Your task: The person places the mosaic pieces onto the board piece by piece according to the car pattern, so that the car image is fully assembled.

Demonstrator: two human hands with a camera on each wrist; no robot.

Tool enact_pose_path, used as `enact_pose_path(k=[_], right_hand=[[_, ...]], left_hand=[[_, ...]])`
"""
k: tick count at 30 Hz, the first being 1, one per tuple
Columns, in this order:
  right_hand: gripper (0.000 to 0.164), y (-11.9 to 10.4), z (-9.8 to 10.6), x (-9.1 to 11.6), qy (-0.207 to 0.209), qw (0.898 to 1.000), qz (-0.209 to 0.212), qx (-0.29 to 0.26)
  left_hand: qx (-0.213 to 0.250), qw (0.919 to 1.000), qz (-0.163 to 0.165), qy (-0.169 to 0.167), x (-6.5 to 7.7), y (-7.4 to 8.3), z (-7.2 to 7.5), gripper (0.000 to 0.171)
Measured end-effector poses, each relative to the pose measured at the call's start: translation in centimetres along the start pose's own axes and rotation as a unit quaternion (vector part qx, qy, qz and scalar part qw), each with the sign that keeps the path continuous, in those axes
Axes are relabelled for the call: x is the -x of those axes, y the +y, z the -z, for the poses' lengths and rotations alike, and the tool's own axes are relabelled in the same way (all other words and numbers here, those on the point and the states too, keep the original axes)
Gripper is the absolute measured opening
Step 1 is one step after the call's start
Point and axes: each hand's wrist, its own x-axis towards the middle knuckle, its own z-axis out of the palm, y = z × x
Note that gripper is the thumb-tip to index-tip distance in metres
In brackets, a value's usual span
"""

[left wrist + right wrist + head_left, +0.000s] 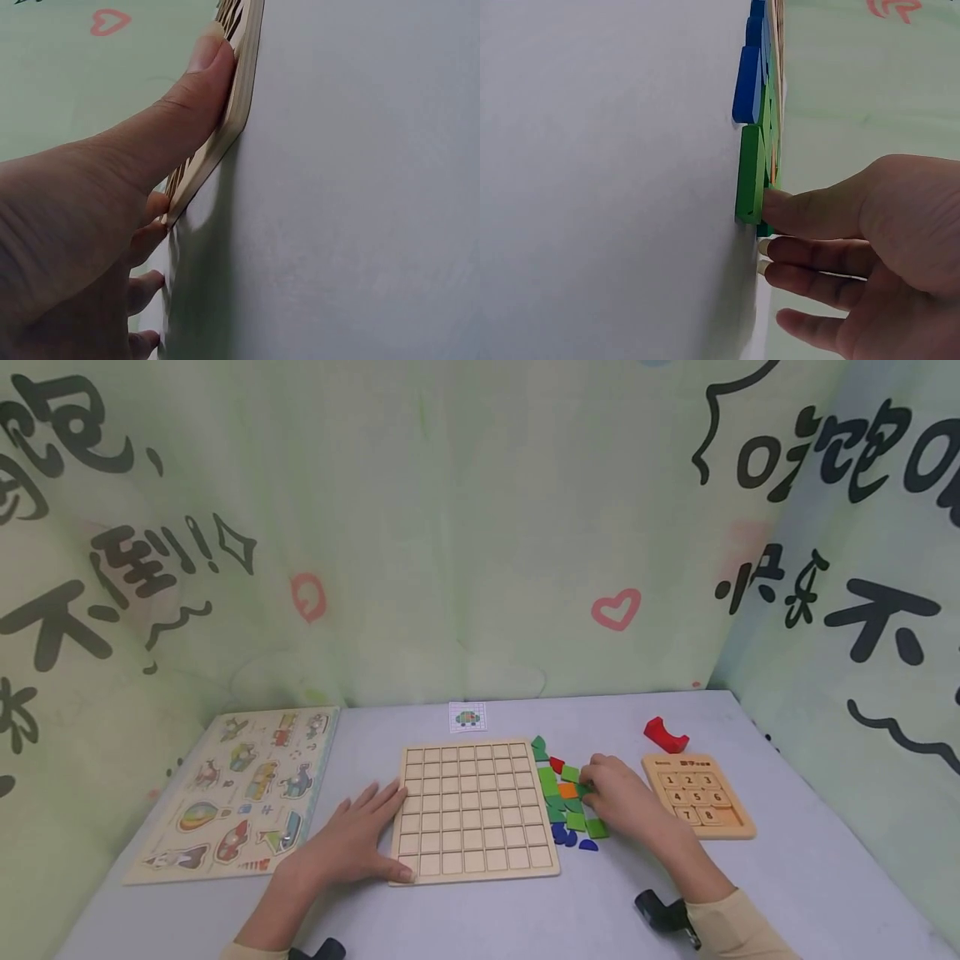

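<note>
A: Position of the dark green piece (764, 230) relative to the grip?
B: At the right thumb and fingertips, on the outer side of the loose pieces. Right hand (622, 797) is the nearer. Its long axis: not readable, mostly hidden.

A: State of the right grip?
B: Thumb and fingertips drawn close about the piece, only a narrow gap. Cannot tell whether it is pinched or merely touched.

A: Key relation?
B: The grid board (472, 810) lies to the left of that grip, with the loose pieces between. In my judgement any carry to the board runs leftward. The cluster is longest front to back, along the board's right edge.

A: Left hand (348, 839)?
B: Fingers spread at the board's left edge, thumb resting on the near corner; nothing grasped.

A: Counts, outward?
B: Cluster: one red piece (557, 765), one orange piece (568, 791), at least three blue pieces (588, 845); greens overlap, total uncertain. One grid board. Beyond it, one picture card (467, 717). Right side of bench (480, 922): one number puzzle (678, 764), eight tiles; one red arch block (666, 737) just behind. Far left: one picture board (251, 727).
</note>
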Motion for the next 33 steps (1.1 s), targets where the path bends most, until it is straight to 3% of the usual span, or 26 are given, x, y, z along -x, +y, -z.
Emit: enact_pose_path(k=[5,12,23,33], right_hand=[[0.01,-0.1,0.1,-0.2,-0.001,1.0,-0.016,-0.027],[0.011,-0.9,0.7,-0.5,0.01,0.998,-0.023,-0.065],[0.017,-4.5,0.6,-1.7,0.057,0.994,0.055,-0.079],[0.014,-8.1,-0.2,-3.5,0.048,0.984,0.104,-0.133]], left_hand=[[0.001,0.9999,-0.01,-0.001,0.0,-0.1,0.0,0.13],[0.002,0.9999,-0.009,-0.007,0.0,0.0,0.0,0.132],[0.006,0.9998,-0.017,-0.008,0.1,0.2,0.1,0.131],[0.009,0.9999,-0.009,-0.008,0.0,0.4,0.1,0.13]])
